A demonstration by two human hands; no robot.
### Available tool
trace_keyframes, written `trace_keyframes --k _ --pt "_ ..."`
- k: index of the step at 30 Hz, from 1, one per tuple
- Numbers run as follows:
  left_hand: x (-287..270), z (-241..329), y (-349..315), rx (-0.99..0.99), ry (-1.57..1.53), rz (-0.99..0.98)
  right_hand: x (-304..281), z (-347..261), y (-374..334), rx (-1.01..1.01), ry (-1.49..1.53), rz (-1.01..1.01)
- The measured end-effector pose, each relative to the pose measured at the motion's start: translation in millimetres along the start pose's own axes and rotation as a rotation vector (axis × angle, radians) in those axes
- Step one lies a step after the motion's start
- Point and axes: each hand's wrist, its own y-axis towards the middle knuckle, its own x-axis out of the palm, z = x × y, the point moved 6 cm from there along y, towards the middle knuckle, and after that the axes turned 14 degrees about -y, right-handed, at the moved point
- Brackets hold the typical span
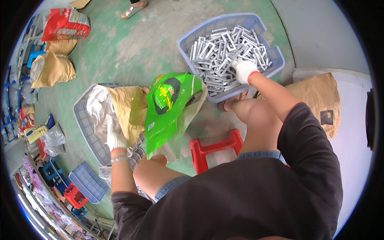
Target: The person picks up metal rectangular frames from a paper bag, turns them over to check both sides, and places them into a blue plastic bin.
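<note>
My right hand (245, 71), in a white knit glove with a red cuff, reaches into a blue-grey plastic basket (275, 64). Its fingers bend down among a heap of silvery rectangular metal frames (218, 50); what they hold is hidden. At the left, my gloved left hand (116, 138) is closed at the edge of a brown paper sack (130, 110) with a crumpled white liner (98, 106). That sack stands in a second blue-grey crate (86, 134). A green printed plastic bag (164, 120) leans against it, between my knees and the basket.
A red plastic stool (212, 148) stands between my legs. Another brown sack (316, 100) rests by the right wall. Paper sacks (54, 70) and a red bag (66, 25) line the far left. An upturned blue crate (89, 182) lies lower left. Someone's sandalled foot (134, 10) shows at the top.
</note>
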Motion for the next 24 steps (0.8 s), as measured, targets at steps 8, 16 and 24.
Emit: trace_keyframes --k 8,16,24 --pt "7.0 25.1 -70.1 0.811 1.092 0.070 11.2 -75.5 153.4 -0.392 -0.459 0.416" --pt "29.4 18.9 -90.6 0.714 0.853 0.129 39.1 -106.9 222.4 -0.548 -0.601 0.180" --pt "42.7 25.5 -90.0 0.732 0.970 0.110 56.4 -121.7 233.3 -0.519 -0.751 0.252"
